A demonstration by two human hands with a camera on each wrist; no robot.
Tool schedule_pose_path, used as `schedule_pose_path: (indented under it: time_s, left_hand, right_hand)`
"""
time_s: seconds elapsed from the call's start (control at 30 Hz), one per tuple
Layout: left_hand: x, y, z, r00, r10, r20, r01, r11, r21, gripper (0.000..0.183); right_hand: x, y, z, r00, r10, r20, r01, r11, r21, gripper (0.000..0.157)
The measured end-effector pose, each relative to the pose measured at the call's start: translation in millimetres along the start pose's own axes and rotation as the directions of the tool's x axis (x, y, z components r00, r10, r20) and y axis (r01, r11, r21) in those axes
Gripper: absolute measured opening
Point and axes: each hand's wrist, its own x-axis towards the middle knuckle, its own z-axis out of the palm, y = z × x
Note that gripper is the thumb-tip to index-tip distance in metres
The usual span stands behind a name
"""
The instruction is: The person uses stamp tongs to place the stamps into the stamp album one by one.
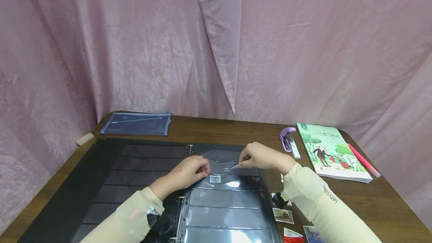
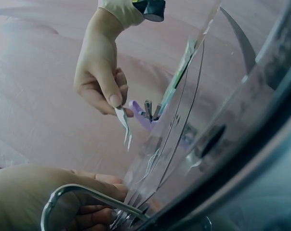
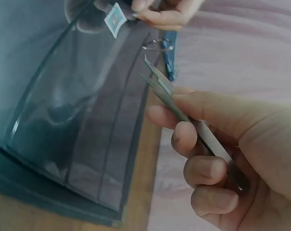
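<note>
A ring-bound stamp album (image 1: 224, 218) lies open, with black pages and clear strip pockets. A small stamp (image 1: 215, 179) with a white border sits in a strip on the right page, close to my left fingers. My left hand (image 1: 183, 175) pinches the clear pocket plastic of that page near the rings; its fingertips are partly hidden. My right hand (image 1: 261, 156) holds metal tweezers (image 3: 198, 130) between thumb and fingers, above the upper strips. The tweezers' bent tips stand apart with nothing between them, some way from the stamp (image 3: 115, 20).
Several loose stamps (image 1: 282, 216) lie right of the album, partly under my right forearm. Farther back are a purple stapler-like tool (image 1: 286, 138), a green picture book (image 1: 332, 153) and a pink pen-like stick (image 1: 364, 160). A blue mesh pouch (image 1: 136, 123) lies at the back left.
</note>
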Motion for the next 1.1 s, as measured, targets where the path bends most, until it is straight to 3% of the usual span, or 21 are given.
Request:
schedule_pose_path:
  time_s: [0.47, 0.83, 1.1]
  left_hand:
    - [0.3, -0.7, 0.4, 1.0, -0.017, 0.009, 0.017, 1.0, 0.007, 0.012]
    - [-0.6, -1.4, 1.0, 1.0, -0.002, 0.006, 0.002, 1.0, 0.009, 0.013]
    - [0.1, -1.5, 1.9, 1.0, -0.004, 0.0, 0.004, 1.0, 0.007, 0.014]
  right_hand:
    - [-46.6, 18.5, -30.1, 0.987, 0.123, -0.102, -0.12, 0.992, 0.039, 0.007]
    - [-87.5, 40.1, -34.7, 0.972, 0.161, -0.17, -0.155, 0.987, 0.046, 0.01]
    - [-117.2, 50.3, -31.2, 0.948, 0.169, -0.271, -0.171, 0.985, 0.016, 0.012]
